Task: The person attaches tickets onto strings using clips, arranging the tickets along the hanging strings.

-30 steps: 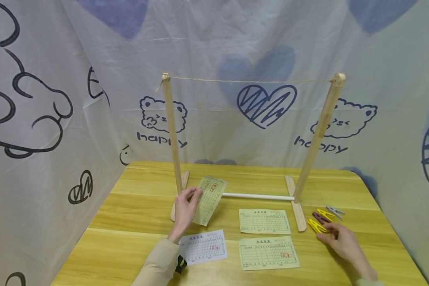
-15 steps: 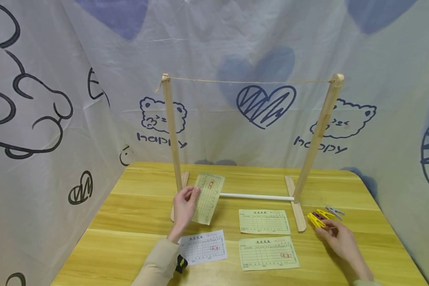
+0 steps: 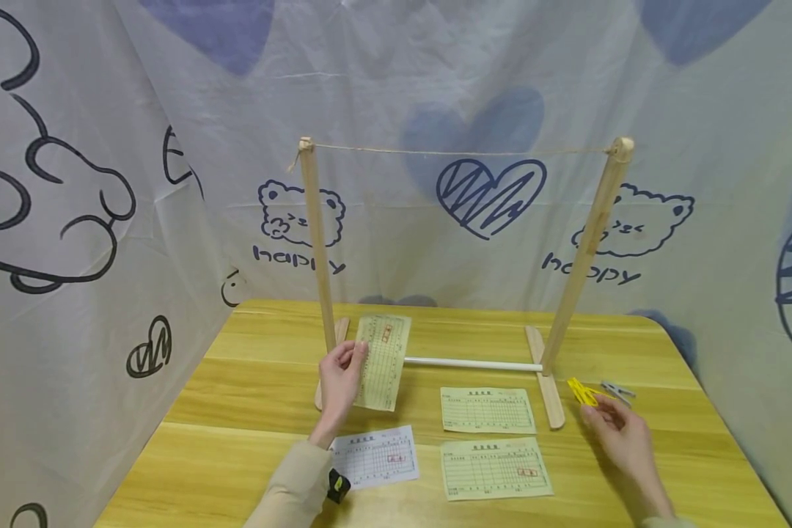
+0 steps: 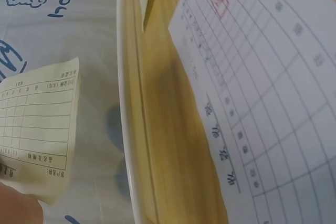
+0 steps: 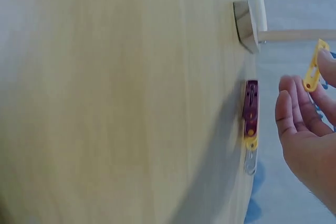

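Note:
My left hand [image 3: 339, 378] pinches a yellowish paper slip [image 3: 386, 367] by its left edge, and the slip hangs upright above the table beside the left post. In the left wrist view part of that slip [image 4: 39, 124] shows at the left. Between thumb and fingers my right hand [image 3: 623, 433] holds a yellow clothespin [image 3: 581, 392]; the right wrist view shows this clothespin [image 5: 313, 69] raised off the table. Below it lie a dark red clothespin [image 5: 251, 108], a yellow one [image 5: 252, 143] and a grey one [image 5: 251, 162].
A wooden frame with two posts [image 3: 318, 242] carries a string [image 3: 462, 152] across its top and a white rod [image 3: 475, 364] low down. In front lie two yellowish slips [image 3: 488, 411] [image 3: 497, 469] and a white slip [image 3: 376, 458]. A small black object [image 3: 337, 485] is near my left sleeve.
My right hand has lifted the yellow clothespin off the table, away from the others. The slip in my left hand has turned more upright and moved slightly left and up.

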### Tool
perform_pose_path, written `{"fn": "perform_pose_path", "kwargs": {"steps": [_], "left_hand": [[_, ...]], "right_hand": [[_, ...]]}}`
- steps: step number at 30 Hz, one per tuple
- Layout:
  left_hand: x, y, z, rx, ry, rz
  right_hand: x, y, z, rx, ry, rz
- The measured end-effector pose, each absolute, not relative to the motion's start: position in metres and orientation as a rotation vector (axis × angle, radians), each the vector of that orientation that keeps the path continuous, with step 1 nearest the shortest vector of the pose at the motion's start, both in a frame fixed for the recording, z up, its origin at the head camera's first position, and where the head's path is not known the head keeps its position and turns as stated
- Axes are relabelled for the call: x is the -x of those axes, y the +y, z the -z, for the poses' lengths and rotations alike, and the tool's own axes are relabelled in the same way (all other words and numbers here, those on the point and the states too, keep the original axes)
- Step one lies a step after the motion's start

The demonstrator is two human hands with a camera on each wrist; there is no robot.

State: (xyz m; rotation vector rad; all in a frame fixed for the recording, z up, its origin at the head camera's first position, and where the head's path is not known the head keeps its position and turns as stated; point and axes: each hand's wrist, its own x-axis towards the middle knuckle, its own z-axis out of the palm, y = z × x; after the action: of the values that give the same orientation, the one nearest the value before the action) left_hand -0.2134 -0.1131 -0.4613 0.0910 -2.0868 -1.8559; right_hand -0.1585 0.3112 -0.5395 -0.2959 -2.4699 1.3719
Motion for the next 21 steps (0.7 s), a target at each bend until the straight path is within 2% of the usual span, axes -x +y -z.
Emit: {"fn": "perform_pose_path", "kwargs": {"steps": [7, 21], "left_hand": [[0.228, -0.116, 0.479, -0.184, -2.039, 1.926], [0.226, -0.115, 0.465, -0.205, -1.943, 2.011]], "right_hand": [[0.161, 0.3, 0.531, 0.324, -2.257, -1.611], [0.168, 0.273, 0.507, 0.302, -1.864, -1.966]]}}
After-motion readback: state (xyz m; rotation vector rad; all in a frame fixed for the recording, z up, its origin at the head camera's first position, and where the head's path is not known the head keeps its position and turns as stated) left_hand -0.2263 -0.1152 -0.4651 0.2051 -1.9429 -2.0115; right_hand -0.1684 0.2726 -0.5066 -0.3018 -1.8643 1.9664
